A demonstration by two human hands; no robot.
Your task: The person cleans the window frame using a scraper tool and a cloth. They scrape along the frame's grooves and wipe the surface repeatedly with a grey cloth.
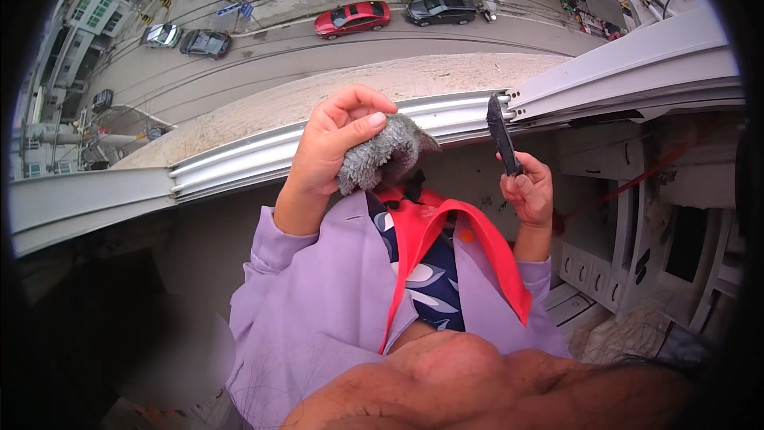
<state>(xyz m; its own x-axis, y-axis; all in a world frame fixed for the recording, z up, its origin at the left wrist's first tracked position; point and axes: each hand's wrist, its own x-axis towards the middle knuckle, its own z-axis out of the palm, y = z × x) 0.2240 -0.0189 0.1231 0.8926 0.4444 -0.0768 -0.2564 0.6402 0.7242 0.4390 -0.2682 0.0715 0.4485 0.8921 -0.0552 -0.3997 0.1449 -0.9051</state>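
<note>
Monitoring remotely, I observe the left hand [328, 139] grasping a gray fluffy cleaning cloth [378, 158] by its upper side, in front of the white window track [459, 115] in my view. The right hand [528, 189] grips a slim black brush [499, 131], tip up, near the track's right end; I cannot tell whether they touch. Caution: a loosened left grasp could, I judge, send the cloth over the pale ledge [446, 70] toward the street [446, 41]. A snagged tip could twist the brush free, since it is held low. Count: hands, two; cloth, one; brush, one; cars [352, 19], four clearly, possibly a fifth at far left.
</note>
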